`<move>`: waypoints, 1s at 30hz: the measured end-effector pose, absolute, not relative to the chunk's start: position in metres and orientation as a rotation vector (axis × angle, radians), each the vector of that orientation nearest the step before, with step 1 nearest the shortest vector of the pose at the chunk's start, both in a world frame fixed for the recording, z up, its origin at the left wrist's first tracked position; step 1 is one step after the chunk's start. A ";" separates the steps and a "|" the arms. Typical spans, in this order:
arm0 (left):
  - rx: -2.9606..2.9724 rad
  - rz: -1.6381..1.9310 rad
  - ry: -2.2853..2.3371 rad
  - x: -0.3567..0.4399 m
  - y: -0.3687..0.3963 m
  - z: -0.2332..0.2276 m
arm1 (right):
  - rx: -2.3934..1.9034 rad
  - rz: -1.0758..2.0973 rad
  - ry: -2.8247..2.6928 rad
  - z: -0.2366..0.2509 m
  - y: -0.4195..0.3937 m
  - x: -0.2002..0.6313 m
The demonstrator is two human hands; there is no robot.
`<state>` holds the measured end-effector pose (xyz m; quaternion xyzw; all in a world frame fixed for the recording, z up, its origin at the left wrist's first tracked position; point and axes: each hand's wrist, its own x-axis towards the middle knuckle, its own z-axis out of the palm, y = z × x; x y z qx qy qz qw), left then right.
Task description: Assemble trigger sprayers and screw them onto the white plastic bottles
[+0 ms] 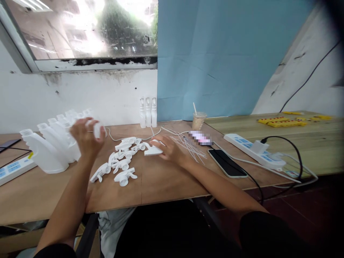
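On the wooden tabletop [166, 182], a row of white plastic bottles [51, 145] is laid on its side at the left, necks pointing up and away, and the left hand [86, 138] is raised over the near end of that row, its fingers curled around a small white plastic bottle [98, 129] that is held just above the others. Near the middle of the table the right hand [169, 148] is rested palm down, its fingers closed over a white plastic trigger sprayer head [152, 149] that lies flat on the wood. A loose heap of white plastic trigger sprayer heads [122, 159] is spread between the two hands, touching one another. Thin white plastic dip tubes [185, 141] are scattered just beyond the right hand, some of them crossed. Three upright white spray bottles [148, 113] are stood against the wall behind the heap. A clear plastic cup with a straw [199, 120] is seen further right, and a black smartphone [227, 163] lies face up near the right forearm with a black cable running from it. A white power strip [252, 150] with a plug in it is placed beyond the phone, and yellow plastic parts [282, 122] are lined up on the far right
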<state>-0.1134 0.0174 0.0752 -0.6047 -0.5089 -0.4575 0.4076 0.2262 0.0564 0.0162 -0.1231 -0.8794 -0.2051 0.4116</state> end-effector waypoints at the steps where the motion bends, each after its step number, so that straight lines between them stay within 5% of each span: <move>1: -1.370 -1.176 -1.311 -0.127 0.016 0.078 | -0.319 -0.520 -2.209 0.016 0.058 0.227; 13: -1.237 -1.293 -1.853 -0.173 0.025 0.067 | -0.236 -0.545 -2.258 0.012 0.058 0.225; 25: -1.210 -1.292 -1.991 -0.169 0.028 0.065 | -0.234 -0.551 -2.221 0.017 0.061 0.227; 30: -1.301 -1.297 -1.872 -0.164 0.031 0.060 | -0.367 -0.320 -2.174 0.021 0.059 0.232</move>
